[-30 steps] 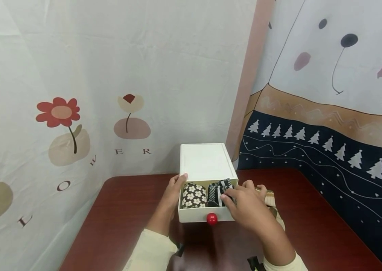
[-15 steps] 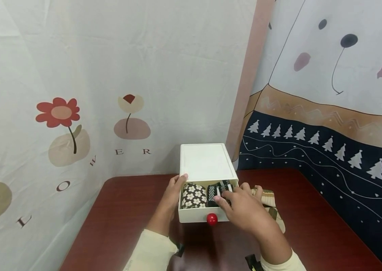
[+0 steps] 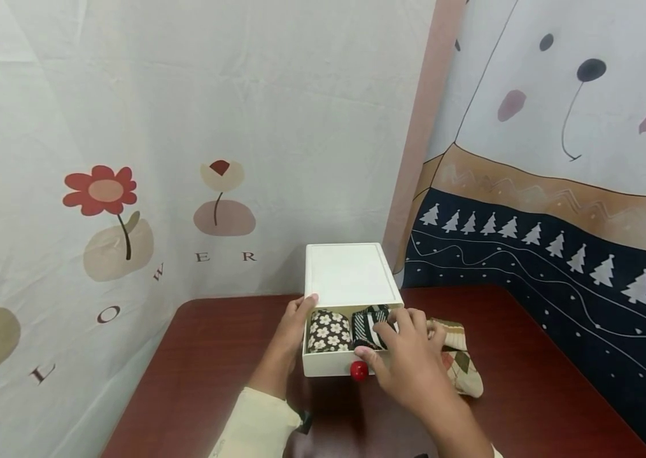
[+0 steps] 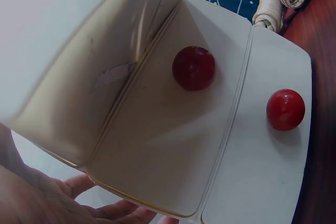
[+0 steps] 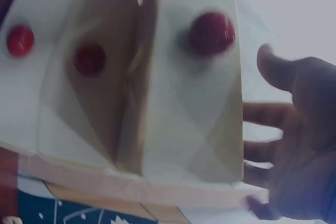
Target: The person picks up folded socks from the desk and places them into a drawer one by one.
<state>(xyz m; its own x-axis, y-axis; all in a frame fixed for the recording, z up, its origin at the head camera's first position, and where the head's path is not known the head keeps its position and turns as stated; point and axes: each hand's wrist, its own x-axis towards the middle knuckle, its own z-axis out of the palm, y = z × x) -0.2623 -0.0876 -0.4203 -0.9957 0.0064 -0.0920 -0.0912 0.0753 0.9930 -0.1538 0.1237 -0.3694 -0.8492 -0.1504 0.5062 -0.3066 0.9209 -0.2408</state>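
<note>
A white drawer box (image 3: 351, 273) stands on the table with its top drawer (image 3: 328, 364) pulled out. Inside lie a rolled floral sock (image 3: 329, 331) and a black-and-white striped sock (image 3: 368, 326). My left hand (image 3: 290, 331) holds the box's left side, thumb on the upper edge; its fingers show beside the box in the left wrist view. Over the drawer's right part is my right hand (image 3: 414, 362), fingers spread at the striped sock and thumb near the red knob (image 3: 359, 371). It partly covers that sock. The right wrist view is blurred.
To the right of the box, an argyle-patterned sock (image 3: 463, 369) lies on the dark red table (image 3: 214, 356). Below the pulled-out drawer are closed drawers with red knobs (image 4: 193, 68). Printed cloth (image 3: 323, 127) hangs behind the table.
My right hand has shifted left and forward over the drawer, with its thumb lower toward the front edge. More of the argyle sock shows now. The left hand and box have stayed put.
</note>
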